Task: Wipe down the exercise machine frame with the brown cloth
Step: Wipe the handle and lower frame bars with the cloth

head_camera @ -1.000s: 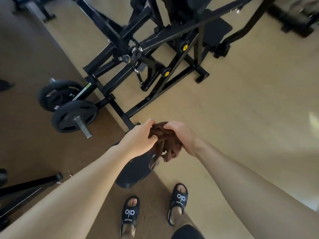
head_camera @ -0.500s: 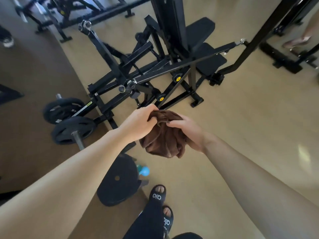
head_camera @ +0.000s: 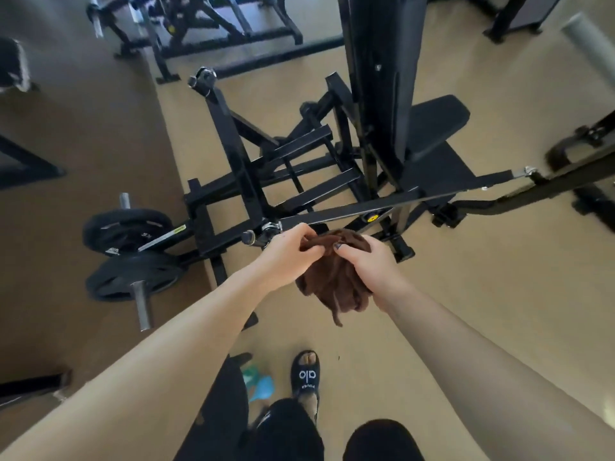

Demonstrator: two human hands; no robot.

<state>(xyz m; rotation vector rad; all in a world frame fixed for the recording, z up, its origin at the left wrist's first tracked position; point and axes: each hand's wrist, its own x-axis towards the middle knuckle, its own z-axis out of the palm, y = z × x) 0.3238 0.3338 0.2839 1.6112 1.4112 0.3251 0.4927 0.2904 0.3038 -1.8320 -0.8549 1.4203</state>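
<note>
Landmark = exercise machine frame (head_camera: 239, 168). Open tan floor (head_camera: 466, 294) to its right & nearer the person, wide free passage there. Frame's long diagonal bar (head_camera: 382, 202) crosses just beyond both hands, blocks a straight reach fwd. Upright back pad (head_camera: 382, 78) & seat (head_camera: 436, 124) block the far-right side of frame. Left of frame: two weight plates (head_camera: 129, 251) on steel pegs jut out toward the brown mat, tight passage. Near side of frame, by the feet: dark round plate (head_camera: 219, 410) w/ teal object (head_camera: 261, 387) beside it. Other racks (head_camera: 213, 28) well behind frame
</note>
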